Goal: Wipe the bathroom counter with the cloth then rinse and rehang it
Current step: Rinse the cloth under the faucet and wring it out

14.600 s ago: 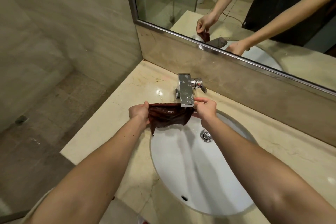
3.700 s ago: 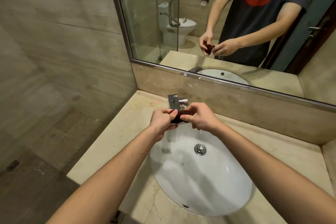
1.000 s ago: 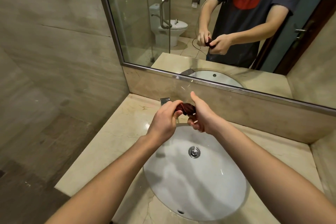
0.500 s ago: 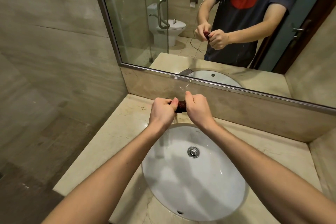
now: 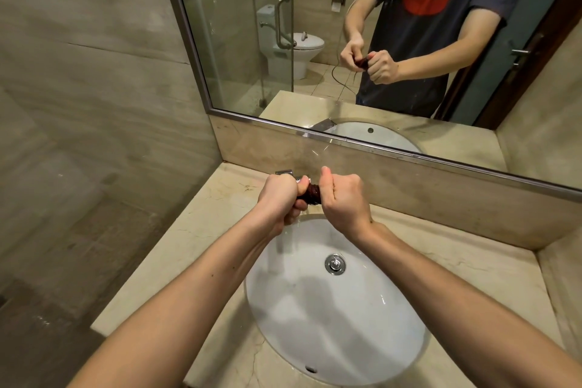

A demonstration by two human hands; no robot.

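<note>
Hands (image 5: 315,198) grip twisted cloth (image 5: 311,193) over sink (image 5: 333,321); no legible txt.

cloth (image 5: 311,193) | dark red, twisted tight | above counter (image 5: 201,230) edge

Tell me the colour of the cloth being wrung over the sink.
Dark reddish-brown, seen best in the head view: the cloth is twisted tight between both fists.

Two hands, the left hand (image 5: 280,198) and the right hand (image 5: 341,201), share one dark red cloth (image 5: 310,194). There is one white sink (image 5: 333,302) with one metal drain (image 5: 335,264), one faucet (image 5: 284,172), one counter (image 5: 195,230) and one mirror (image 5: 239,25).
</note>
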